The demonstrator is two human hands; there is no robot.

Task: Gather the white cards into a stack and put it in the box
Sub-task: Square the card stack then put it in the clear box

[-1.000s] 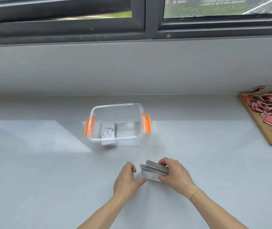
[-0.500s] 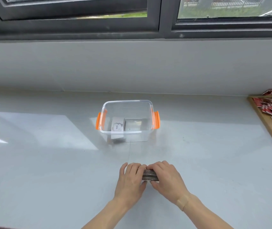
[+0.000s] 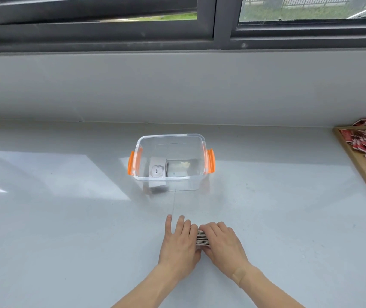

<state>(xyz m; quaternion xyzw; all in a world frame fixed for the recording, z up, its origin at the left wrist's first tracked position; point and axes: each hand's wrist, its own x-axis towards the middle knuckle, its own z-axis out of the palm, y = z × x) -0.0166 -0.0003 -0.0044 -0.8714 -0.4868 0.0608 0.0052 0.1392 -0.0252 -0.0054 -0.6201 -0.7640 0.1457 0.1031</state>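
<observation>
A stack of white cards [image 3: 202,237] stands on edge on the grey counter, squeezed between both hands. My left hand [image 3: 181,243] presses flat against its left face, fingers stretched forward. My right hand [image 3: 223,243] curls over the stack's top and right side. Only the striped card edges show between the hands. Beyond them sits a clear plastic box [image 3: 170,138] with orange latches, open at the top. A white card stack [image 3: 157,170] marked "love" lies inside on its left half.
A wooden board [image 3: 360,172] with several red packets lies at the right edge. A grey wall and dark window frame rise behind the box. Bare counter stretches to the left of the hands.
The loose, fanned cards have been squared into a tight stack between both hands. My left hand closed in against the stack. The view shifted slightly.
</observation>
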